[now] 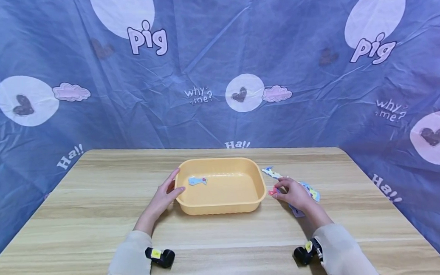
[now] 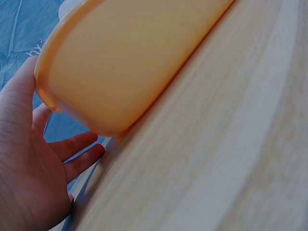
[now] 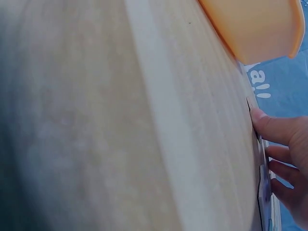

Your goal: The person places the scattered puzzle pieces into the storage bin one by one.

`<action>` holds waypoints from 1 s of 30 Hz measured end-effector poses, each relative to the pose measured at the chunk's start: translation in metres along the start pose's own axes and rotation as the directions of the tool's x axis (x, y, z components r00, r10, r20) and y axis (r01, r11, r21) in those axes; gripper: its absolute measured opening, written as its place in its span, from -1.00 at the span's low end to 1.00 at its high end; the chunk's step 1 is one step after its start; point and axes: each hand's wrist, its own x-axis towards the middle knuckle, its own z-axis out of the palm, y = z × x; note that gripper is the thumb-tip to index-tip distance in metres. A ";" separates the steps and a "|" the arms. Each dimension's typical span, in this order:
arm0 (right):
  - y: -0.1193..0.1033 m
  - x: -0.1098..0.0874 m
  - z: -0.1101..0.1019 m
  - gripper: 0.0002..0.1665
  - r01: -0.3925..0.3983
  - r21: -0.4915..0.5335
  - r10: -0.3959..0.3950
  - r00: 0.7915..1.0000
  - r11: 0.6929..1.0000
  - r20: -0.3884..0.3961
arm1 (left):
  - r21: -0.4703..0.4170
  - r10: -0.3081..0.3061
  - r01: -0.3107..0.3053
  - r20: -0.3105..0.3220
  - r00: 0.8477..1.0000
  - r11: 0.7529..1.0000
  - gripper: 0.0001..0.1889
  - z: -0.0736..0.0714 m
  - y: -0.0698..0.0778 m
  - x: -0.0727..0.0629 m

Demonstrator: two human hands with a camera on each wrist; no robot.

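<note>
A yellow plastic basin point(image 1: 221, 209) stands on the table, with a small light-blue fish-shaped piece point(image 1: 196, 181) lying inside at the left. My left hand point(image 1: 165, 196) grips the basin's left end, thumb over the rim and other fingers along the outer wall. To the right of the basin, my right hand point(image 1: 294, 194) pinches a small red flat piece point(image 1: 272, 191) between thumb and forefinger, low over the table. Several colourful flat pieces lie around and under this hand, among them a pale pointed one point(image 1: 271, 173) and a blue-yellow one point(image 1: 311, 190); the hand partly covers them.
The wooden table point(image 1: 227, 247) runs back to a blue printed cloth point(image 1: 207, 61) that hangs behind and at both sides. Small black cameras are strapped to both wrists, the left camera point(image 1: 161, 257) and the right camera point(image 1: 306, 253).
</note>
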 end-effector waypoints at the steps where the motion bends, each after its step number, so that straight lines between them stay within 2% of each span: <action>1: 0.000 0.000 0.000 -0.60 0.000 0.001 0.000 1.000 1.000 -0.003 | 0.001 -0.001 0.001 -0.002 1.000 1.000 -0.33 0.000 0.000 0.000; 16: -0.002 -0.001 0.003 -0.67 0.039 -0.021 -0.040 0.999 0.999 -0.025 | 0.000 0.009 -0.009 -0.004 1.000 1.000 -0.33 0.000 -0.002 0.001; 24: -0.002 0.000 0.003 -0.75 0.034 -0.012 -0.034 0.999 0.999 -0.029 | -0.021 0.022 -0.022 -0.006 1.000 1.000 -0.32 -0.004 -0.026 0.011; 30: -0.001 0.001 0.004 -0.76 0.013 -0.020 -0.014 0.999 1.000 -0.043 | -0.010 0.040 -0.041 -0.014 0.999 0.999 -0.31 -0.004 -0.029 0.012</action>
